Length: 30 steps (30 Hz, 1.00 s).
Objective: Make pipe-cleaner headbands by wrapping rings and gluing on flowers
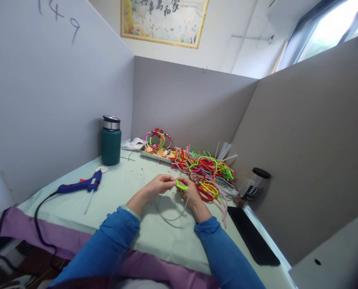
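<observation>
Over the middle of the table, my left hand (161, 184) and my right hand (190, 192) meet with fingers closed. Between them shows a bright green fuzzy pipe cleaner (182, 186); the left thumb and fingertips pinch one end, and the right fingers grip it too. Below the hands hangs a thin grey hoop (168, 219), curving down from them toward the tabletop. Its upper part is hidden behind the hands, so I cannot tell how it joins the pipe cleaner.
A heap of colourful pipe cleaners (204, 162) lies beyond my right hand, beside a tray (156, 156) with decorated hoops (157, 140). A blue glue gun (81, 186) and a green bottle (110, 141) are left. A black phone-like slab (252, 237) and clear jar (255, 186) are right.
</observation>
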{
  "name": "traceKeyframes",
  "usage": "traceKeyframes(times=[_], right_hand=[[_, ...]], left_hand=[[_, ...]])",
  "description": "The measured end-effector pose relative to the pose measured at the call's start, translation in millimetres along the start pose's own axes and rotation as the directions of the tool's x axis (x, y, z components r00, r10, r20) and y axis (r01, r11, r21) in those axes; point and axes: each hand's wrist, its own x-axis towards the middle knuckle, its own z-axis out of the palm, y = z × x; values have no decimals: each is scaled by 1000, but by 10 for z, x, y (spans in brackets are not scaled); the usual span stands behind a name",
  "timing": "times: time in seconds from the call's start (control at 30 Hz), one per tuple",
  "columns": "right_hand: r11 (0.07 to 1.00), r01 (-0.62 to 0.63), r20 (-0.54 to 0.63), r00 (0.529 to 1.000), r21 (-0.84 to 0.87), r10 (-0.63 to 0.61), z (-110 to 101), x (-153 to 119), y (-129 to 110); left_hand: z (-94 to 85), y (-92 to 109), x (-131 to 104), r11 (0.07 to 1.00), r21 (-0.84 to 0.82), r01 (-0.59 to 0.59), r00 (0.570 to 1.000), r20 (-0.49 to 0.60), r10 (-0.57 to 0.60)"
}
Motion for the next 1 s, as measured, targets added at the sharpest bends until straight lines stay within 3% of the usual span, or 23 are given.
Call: traceKeyframes(times=[0.23, 0.57, 0.77, 0.87, 1.0], right_hand=[[989, 101, -43, 993, -107, -106, -27, 4, -77], [954, 185, -25, 980, -236, -197, -69, 5, -105], [915, 263, -169, 931, -306, -324, -178, 82, -63], [927, 217, -201, 937, -305, -285, -186, 73, -64], [967, 100, -87, 988, -236, -123, -75, 3, -57]], left_hand=[[-1, 7, -14, 980, 175, 93, 996, -2, -95], [-12, -41, -10, 976, 185, 115, 993, 18, -120], [-27, -69, 30, 984, 115, 134, 982, -152, -116], [-36, -66, 54, 991, 47, 128, 960, -255, -112], [-59, -78, 69, 993, -9, 115, 954, -278, -113]])
